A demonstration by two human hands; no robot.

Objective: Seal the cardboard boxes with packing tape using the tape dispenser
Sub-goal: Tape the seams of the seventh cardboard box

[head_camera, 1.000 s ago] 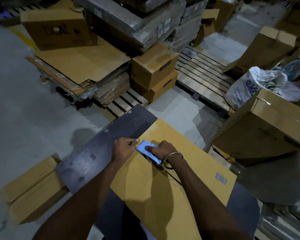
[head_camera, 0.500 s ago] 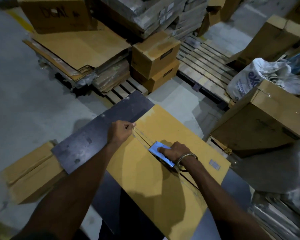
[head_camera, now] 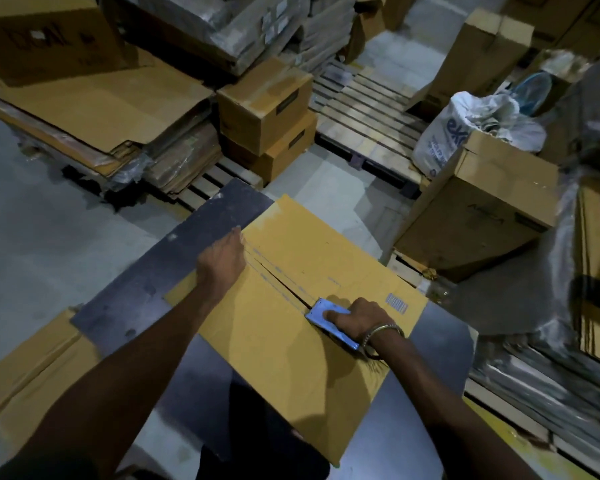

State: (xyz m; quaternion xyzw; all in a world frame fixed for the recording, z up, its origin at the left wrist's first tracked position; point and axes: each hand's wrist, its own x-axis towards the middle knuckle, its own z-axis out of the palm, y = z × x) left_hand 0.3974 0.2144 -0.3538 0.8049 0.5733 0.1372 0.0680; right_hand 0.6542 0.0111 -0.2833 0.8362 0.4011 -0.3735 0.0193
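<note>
Head view. Step in hand: taping the centre seam of the flat cardboard box (head_camera: pixel 291 327) on the dark table (head_camera: pixel 125 292). Your right hand (head_camera: pixel 355 318) grips the blue tape dispenser (head_camera: pixel 326 318), near the seam's right end. Your left hand (head_camera: pixel 222 261), fingers fairly straight, presses the seam's far-left end. Next, likely: run to the edge, cut the tape.

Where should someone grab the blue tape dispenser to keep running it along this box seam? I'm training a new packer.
Grip the tape dispenser from above and behind, as the right hand does: fingers curled over its flat blue top. It lies low on the cardboard box along the seam, so only its top and rear show for a grip.
</note>
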